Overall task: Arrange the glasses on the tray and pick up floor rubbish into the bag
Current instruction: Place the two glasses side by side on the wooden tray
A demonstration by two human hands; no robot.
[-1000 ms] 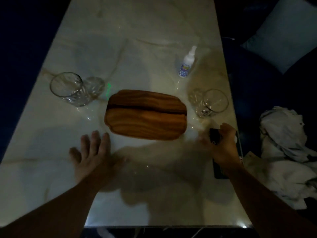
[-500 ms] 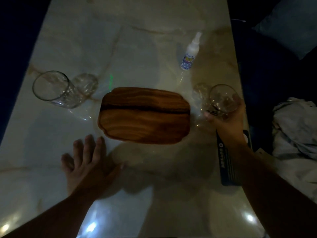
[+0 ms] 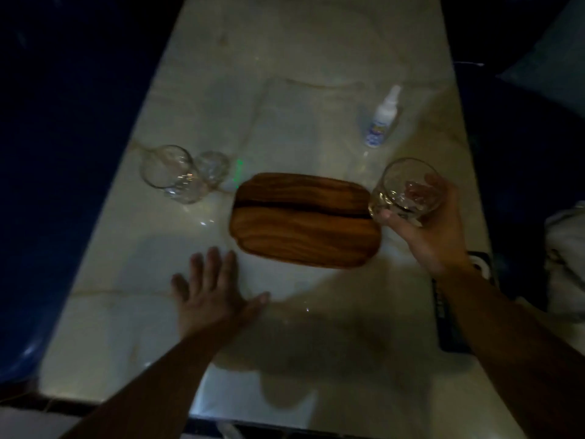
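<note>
The right hand (image 3: 433, 229) holds a glass (image 3: 406, 191) at centre right of the frame, thumb on the near wall and fingers wrapped round the far side, showing through the glass. It is tilted, mouth toward the camera, and overlaps the right end of the tray (image 3: 304, 220), which lies bare at mid-frame on the table (image 3: 285, 90). Whether it is clear of the wood or touching it cannot be told. The left hand (image 3: 212, 296) lies flat on the table at lower centre, fingers spread, just beside the tray's near left corner and holding nothing.

A second glass (image 3: 172, 174) stands at centre left, well apart from the tray, with a bright reflection next to it.

The risks are mostly of slipping and knocking. The hold is on a smooth, curved wall and the glass is tilted, so a loose grip could let it roll out of the fingers. Set down on its edge, it could tip on the wood or clip the tray's right rim and shove the tray, since the left hand is not steadying it. A bottle (image 3: 381, 122) stands at upper right, near enough for a wide swing to topple it. The light is dim, which makes the clear glass hard to judge. No bag is in view, and no floor rubbish can be made out.
</note>
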